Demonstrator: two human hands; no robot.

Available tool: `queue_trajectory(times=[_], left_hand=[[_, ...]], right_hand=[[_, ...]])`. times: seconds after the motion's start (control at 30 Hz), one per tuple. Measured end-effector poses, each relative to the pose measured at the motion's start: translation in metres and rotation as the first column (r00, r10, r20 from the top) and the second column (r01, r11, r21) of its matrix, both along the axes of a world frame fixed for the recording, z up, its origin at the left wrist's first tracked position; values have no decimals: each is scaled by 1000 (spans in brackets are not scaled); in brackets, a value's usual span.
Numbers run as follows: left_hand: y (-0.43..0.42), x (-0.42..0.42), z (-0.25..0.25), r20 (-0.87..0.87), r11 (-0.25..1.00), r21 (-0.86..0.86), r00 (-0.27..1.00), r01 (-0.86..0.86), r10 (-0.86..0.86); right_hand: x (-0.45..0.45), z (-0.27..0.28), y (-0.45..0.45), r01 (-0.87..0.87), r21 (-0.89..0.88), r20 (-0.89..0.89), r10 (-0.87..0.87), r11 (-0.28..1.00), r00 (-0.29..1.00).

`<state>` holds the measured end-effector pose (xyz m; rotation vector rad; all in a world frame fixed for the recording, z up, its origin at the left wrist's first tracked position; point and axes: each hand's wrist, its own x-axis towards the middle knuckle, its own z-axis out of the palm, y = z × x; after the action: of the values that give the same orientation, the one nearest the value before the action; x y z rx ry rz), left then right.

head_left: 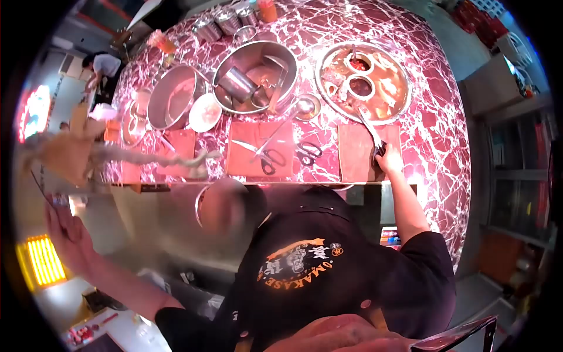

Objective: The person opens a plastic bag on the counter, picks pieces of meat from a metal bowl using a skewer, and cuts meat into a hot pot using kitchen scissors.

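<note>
My right hand (390,161) is closed on the black handles of what look like scissors (369,130). Their metal end points at the rim of a large round pan (404,108) of brown food and broth. Beneath the hand lies a brown cloth (353,152). Far out to the left, my left hand (69,234) pinches a thin dark stick (40,186). Just above it is a blurred tan shape (64,155), and a pale rope-like strand (146,157) stretches right from there, over the table edge; whether the stick touches either cannot be told.
Two metal pots (220,100) (153,111) stand on the red marbled table (434,146), beside a white bowl (205,112). Black-handled scissors (271,162) lie on a cloth, another pair (309,154) beside it. Metal canisters (227,22) stand behind. A person (105,66) bends at far left.
</note>
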<state>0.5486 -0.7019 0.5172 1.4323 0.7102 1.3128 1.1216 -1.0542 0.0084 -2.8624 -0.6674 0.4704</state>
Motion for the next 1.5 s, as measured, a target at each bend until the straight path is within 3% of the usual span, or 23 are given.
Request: queue_trajectory(times=[0.07, 0.13, 0.17, 0.2, 0.27, 0.33, 0.37, 0.4, 0.43, 0.47, 0.6, 0.7, 0.8, 0.9, 1.03, 1.07, 1.1, 1.2, 1.3, 1.33, 1.37, 1.43, 1.5], left_hand=[[17, 49, 24, -18, 983, 38, 984, 179, -178], [28, 105, 38, -70, 977, 81, 979, 197, -191], [39, 132, 43, -102, 952, 99, 954, 291, -281], [41, 164, 48, -133, 893, 95, 895, 439, -426], [31, 232, 47, -134, 819, 159, 834, 551, -535], [33, 292, 42, -44, 702, 116, 710, 703, -703], [9, 324, 42, -137, 762, 141, 775, 632, -617], [21, 352, 37, -96, 712, 136, 724, 689, -683], [-10, 377, 40, -86, 792, 140, 805, 594, -588], [-7, 401, 39, -78, 778, 121, 788, 616, -611], [-19, 501, 26, -75, 777, 86, 782, 623, -619], [-27, 562, 8, -124, 760, 81, 763, 645, -634], [-33, 612, -18, -100, 740, 9, 737, 673, -669], [-22, 660, -53, -118, 755, -35, 747, 655, -654], [-36, 704, -86, -137, 701, -94, 688, 707, -713], [-43, 711, -96, -170, 747, -85, 729, 659, -663], [-19, 726, -118, -203, 676, 26, 666, 736, -718], [-38, 743, -157, -298, 780, -139, 725, 610, -620], [-39, 755, -204, -243, 758, -241, 719, 606, -651], [-33, 758, -224, -234, 744, -258, 707, 616, -667], [-27, 762, -242, -226, 728, -276, 694, 628, -684], [-36, 767, -262, -207, 754, -321, 735, 572, -646], [-24, 765, -281, -220, 710, -334, 680, 620, -699]], right_hand=[[10, -7, -3, -10, 45, -17, 11, 999, 1000], [9, -8, -18, 17, 143, -67, -8, 990, 998], [14, -2, -18, 40, 212, -84, -23, 976, 996], [15, 1, -18, 62, 280, -108, -32, 958, 994], [13, 8, -24, 103, 393, -129, -56, 914, 990], [10, 17, -35, 180, 471, -170, -111, 864, 979], [6, 29, -41, 220, 478, -207, -134, 850, 969], [4, 42, -46, 262, 492, -242, -158, 830, 957], [4, 49, -53, 304, 504, -280, -180, 808, 943], [13, 24, -65, 291, 566, -270, -160, 771, 950], [31, 32, -96, 371, 655, -420, -91, 658, 903], [50, 27, -118, 399, 671, -413, -132, 625, 901], [70, 47, -130, 532, 619, -567, -140, 578, 812], [95, 36, -140, 537, 696, -573, -83, 476, 816], [123, 53, -139, 560, 660, -612, -74, 501, 787], [130, 44, -139, 551, 679, -610, -45, 485, 791], [135, 50, -134, 533, 691, -596, -33, 488, 803], [149, 60, -115, 465, 740, -534, 4, 487, 845], [174, 77, -94, 419, 680, -500, -38, 602, 865], [184, 82, -87, 365, 693, -433, -45, 622, 900], [197, 90, -81, 248, 637, -275, -85, 730, 958], [219, 120, -65, 102, 641, -55, -87, 761, 995], [245, 152, -51, 74, 605, -24, -74, 793, 997]])
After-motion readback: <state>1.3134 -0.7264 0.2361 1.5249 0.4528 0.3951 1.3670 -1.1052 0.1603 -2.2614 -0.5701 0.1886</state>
